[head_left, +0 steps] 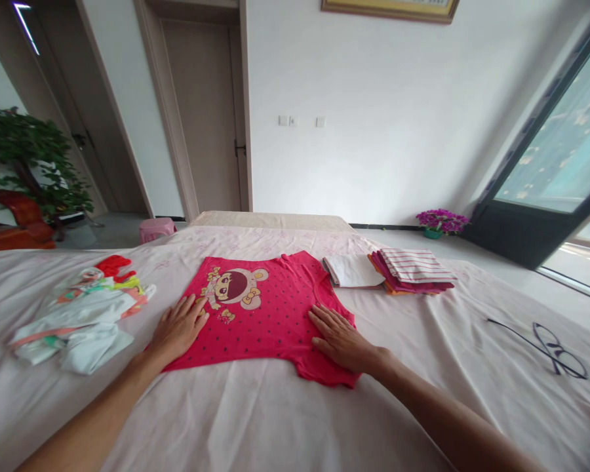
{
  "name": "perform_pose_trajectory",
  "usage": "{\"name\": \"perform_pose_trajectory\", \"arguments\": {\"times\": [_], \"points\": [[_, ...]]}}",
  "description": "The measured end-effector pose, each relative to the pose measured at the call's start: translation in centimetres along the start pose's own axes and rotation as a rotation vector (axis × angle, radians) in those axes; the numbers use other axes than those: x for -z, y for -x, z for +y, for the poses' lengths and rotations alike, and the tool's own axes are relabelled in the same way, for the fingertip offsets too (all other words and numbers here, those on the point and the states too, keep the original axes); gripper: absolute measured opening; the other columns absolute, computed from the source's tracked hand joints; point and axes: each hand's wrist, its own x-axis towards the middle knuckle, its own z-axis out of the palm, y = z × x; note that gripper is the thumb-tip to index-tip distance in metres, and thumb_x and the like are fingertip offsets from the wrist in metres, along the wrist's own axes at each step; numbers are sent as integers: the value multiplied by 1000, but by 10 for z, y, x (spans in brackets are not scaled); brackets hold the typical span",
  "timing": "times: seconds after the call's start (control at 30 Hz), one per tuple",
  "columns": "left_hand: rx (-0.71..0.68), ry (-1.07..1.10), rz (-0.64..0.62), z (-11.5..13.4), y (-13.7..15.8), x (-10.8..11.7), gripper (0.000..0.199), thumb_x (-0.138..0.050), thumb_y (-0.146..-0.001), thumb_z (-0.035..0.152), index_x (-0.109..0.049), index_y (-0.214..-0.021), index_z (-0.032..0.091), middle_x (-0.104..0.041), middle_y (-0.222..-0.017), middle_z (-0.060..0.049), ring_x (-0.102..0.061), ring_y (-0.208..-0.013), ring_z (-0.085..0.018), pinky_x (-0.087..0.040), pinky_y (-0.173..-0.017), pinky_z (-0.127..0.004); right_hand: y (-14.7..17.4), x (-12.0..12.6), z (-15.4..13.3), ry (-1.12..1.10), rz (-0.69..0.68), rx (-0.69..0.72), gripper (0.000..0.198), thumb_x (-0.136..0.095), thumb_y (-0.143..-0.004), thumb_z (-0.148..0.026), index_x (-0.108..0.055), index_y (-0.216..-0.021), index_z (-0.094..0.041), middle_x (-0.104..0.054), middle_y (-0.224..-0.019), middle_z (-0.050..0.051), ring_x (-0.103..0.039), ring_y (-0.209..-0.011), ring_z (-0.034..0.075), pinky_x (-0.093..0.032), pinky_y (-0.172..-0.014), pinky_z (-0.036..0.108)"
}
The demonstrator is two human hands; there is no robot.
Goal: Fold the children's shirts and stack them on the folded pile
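A red T-shirt with dark dots and a cartoon figure lies spread on the cloth-covered surface, its neck toward the right. My left hand rests flat on the shirt's hem side, fingers stretched out. On the part near the neckline and sleeve, my right hand lies flat with its fingers extended. Neither hand grips the fabric. Just beyond the shirt's neck are a folded white cloth and a stack of folded clothes with a striped piece on top.
A crumpled heap of white and coloured clothing lies at the left. Black-framed glasses sit at the right. The pale sheet has wrinkles. Beyond it stand a pink stool and purple flowers in a green pot.
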Motion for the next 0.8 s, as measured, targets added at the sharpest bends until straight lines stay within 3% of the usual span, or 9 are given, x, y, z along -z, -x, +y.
{"name": "perform_pose_trajectory", "arguments": {"times": [0.1, 0.17, 0.23, 0.3, 0.43, 0.57, 0.67, 0.8], "points": [[51, -16, -31, -5, 3, 4, 55, -33, -95, 44, -44, -146, 26, -39, -154, -12, -36, -140, -31, -30, -110, -52, 11, -5, 16, 110, 29, -41, 64, -28, -100, -53, -31, -153, -17, -26, -159, 12, -22, -147, 26, -22, -119, 46], [98, -27, -76, -9, -1, 9, 55, -35, -94, 49, -46, -144, 27, -42, -153, -12, -41, -137, -32, -31, -108, -54, 12, 3, 25, 146, 46, -100, 58, -26, -101, -51, -44, -146, -18, -40, -153, 12, -36, -141, 26, -29, -116, 46], [142, -57, -109, -8, -12, 15, 53, -38, -92, 50, -54, -136, 26, -50, -146, -13, -43, -135, -35, -29, -108, -58, 2, 15, 30, 168, 70, -170, 53, -23, -103, -46, -58, -132, -19, -55, -140, 13, -50, -129, 26, -36, -110, 44], [147, -76, -99, 0, -30, 21, 50, -40, -91, 47, -59, -130, 22, -55, -141, -15, -41, -135, -36, -26, -109, -59, -19, 26, 31, 180, 125, -188, 50, -23, -103, -41, -62, -124, -18, -59, -133, 14, -53, -125, 26, -38, -107, 43], [35, 65, -47, 39, -75, 21, 55, -33, -95, 42, -49, -140, 15, -48, -147, -16, -37, -140, -30, -26, -113, -47, -85, 25, 28, 163, 213, -144, 52, -30, -101, -41, -49, -139, -11, -45, -147, 18, -36, -140, 27, -29, -114, 43], [14, 152, -82, 69, -111, 3, 64, -26, -97, 47, -37, -148, 9, -39, -153, -18, -29, -145, -28, -22, -115, -40, -147, 8, 30, 156, 181, -231, 61, -28, -100, -46, -35, -150, -10, -32, -156, 17, -24, -146, 28, -21, -117, 45], [35, 146, -107, 67, -127, -15, 66, -27, -96, 51, -34, -151, 14, -37, -155, -18, -27, -146, -31, -20, -115, -44, -175, -4, 42, 130, 103, -310, 64, -23, -100, -51, -28, -153, -16, -27, -159, 14, -20, -147, 27, -18, -117, 46], [90, 130, -132, 42, -140, -30, 69, -31, -93, 59, -36, -150, 21, -29, -159, -15, -21, -147, -34, -16, -115, -53, -188, -18, 69, 128, 11, -441, 71, -19, -98, -57, -23, -155, -15, -19, -162, 12, -13, -149, 29, -14, -118, 48]]}}
